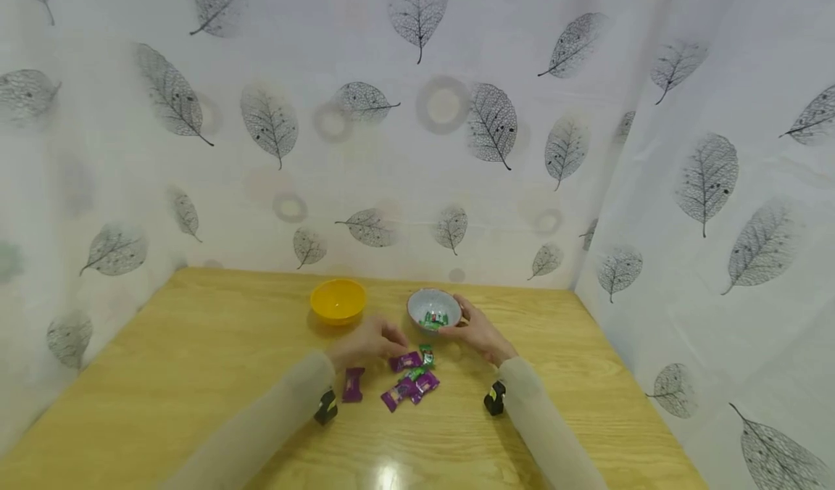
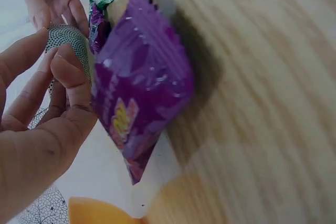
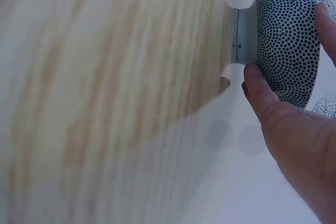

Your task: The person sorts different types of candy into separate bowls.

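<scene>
My right hand (image 1: 483, 333) grips the side of a speckled bowl (image 3: 287, 40), thumb and fingers spread round its wall. Several green-wrapped candies (image 1: 433, 321) lie inside this bowl. In front of it, purple-wrapped candies (image 1: 425, 384) and green ones (image 1: 427, 354) form a loose group on the table. Above that group hovers my left hand (image 1: 368, 343), fingers loosely bent, its fingertips close to a purple candy (image 1: 406, 361). Nothing shows between them in the left wrist view, where another purple candy (image 2: 144, 72) looms large beside the hand.
A yellow bowl (image 1: 339, 303) stands at the back, left of the speckled one. One purple candy (image 1: 353, 385) lies apart, near the left wrist. The wooden table (image 1: 196, 345) meets leaf-patterned white sheeting (image 1: 404, 171) at the back and sides.
</scene>
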Demonstrator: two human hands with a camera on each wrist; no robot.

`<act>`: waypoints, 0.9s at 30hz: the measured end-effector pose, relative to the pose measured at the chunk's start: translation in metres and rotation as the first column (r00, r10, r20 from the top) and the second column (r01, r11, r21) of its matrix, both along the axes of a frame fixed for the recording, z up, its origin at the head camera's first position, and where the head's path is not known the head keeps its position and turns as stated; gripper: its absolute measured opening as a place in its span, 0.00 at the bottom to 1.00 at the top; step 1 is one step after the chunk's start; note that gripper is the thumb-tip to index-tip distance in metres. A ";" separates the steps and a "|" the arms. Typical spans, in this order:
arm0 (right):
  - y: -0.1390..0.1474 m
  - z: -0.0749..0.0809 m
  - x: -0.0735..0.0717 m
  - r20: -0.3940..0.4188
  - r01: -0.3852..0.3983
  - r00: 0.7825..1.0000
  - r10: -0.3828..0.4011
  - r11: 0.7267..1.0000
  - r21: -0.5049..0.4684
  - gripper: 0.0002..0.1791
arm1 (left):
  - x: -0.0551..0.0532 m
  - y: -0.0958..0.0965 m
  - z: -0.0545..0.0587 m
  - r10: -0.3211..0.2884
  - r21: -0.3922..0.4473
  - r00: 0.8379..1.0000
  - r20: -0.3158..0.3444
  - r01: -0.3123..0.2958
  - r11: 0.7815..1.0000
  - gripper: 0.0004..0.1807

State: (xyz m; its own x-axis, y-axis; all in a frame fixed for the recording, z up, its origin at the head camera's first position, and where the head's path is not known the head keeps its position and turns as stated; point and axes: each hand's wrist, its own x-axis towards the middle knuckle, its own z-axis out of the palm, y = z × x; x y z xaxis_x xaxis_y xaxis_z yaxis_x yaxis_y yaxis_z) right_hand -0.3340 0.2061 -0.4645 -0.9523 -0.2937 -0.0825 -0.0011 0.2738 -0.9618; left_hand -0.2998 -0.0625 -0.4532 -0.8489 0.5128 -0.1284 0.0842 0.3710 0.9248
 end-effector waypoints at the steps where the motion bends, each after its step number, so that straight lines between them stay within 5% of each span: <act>1: 0.000 0.000 0.000 0.001 0.006 1.000 -0.006 1.000 0.002 0.54 | 0.001 0.000 -0.001 -0.010 -0.014 1.000 -0.012 0.010 1.000 0.08; 16: 0.003 -0.003 0.002 0.002 0.008 1.000 -0.008 1.000 0.010 0.57 | 0.012 0.010 -0.007 -0.027 -0.112 0.994 -0.106 0.015 0.994 0.03; 27: 0.001 0.003 0.000 0.017 0.008 1.000 -0.008 1.000 0.003 0.54 | 0.006 0.017 -0.007 -0.047 -0.207 0.991 -0.127 0.020 0.978 0.04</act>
